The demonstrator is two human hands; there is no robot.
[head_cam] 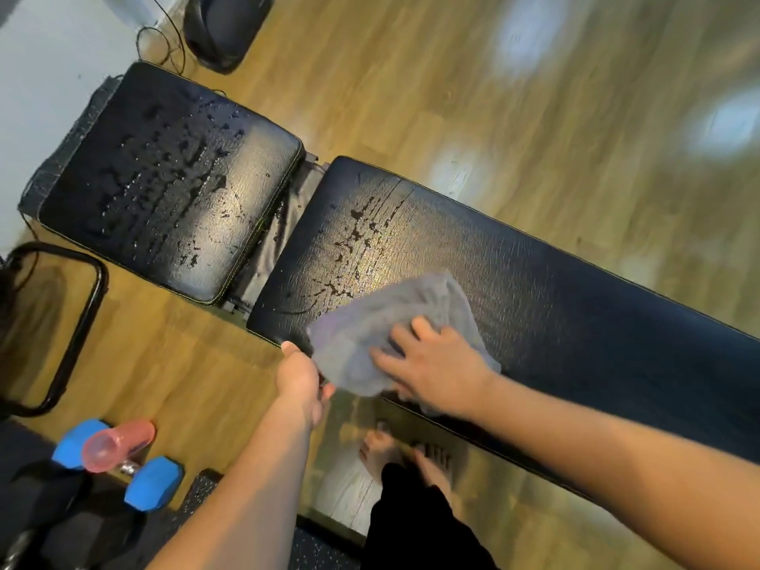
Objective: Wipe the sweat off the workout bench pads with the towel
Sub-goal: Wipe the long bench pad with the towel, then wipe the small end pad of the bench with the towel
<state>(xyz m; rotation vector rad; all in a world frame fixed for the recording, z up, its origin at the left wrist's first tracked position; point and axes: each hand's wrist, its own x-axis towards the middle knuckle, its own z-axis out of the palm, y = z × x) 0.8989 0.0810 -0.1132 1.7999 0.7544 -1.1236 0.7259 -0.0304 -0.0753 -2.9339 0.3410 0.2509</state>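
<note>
A right hand (436, 366) is pressing the grey towel (386, 322) flat-fingered onto the long pad (555, 281), while the left hand (302, 374) is pinching its near corner. Droplets are beading leftward and across the far-left seat pad (172, 178), likely calling for strokes that way

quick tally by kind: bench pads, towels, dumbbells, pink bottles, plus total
bench pads: 2, the seat pad and the long pad
grey towel: 1
blue dumbbell: 1
pink bottle: 1
total: 5
</note>
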